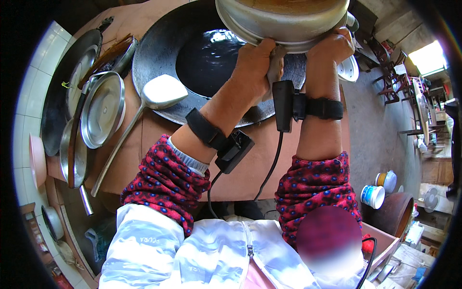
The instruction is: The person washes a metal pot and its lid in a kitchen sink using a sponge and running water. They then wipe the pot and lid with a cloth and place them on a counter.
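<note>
Both my hands are at the near edge of a wide metal pot [285,34], which is cut off by the top of the view. My left hand [254,63] grips its rim, with a greyish, cloth-like piece [276,68] bunched under the palm. At the rim's right side, my right hand [332,47] is closed, its fingertips partly hidden. Below the pot sits a large black wok [155,54] with dark, rippling liquid [202,68] in it. A metal wok spatula [164,92] leans on the wok's left rim, its handle reaching toward me.
Left of the wok are a metal lid [103,110], a long-handled ladle [74,155], a brush [108,57] and a second dark wok [54,108], on the reddish-brown counter [260,155]. A white perforated item [348,70] shows at right. Buckets [373,197] stand on the floor.
</note>
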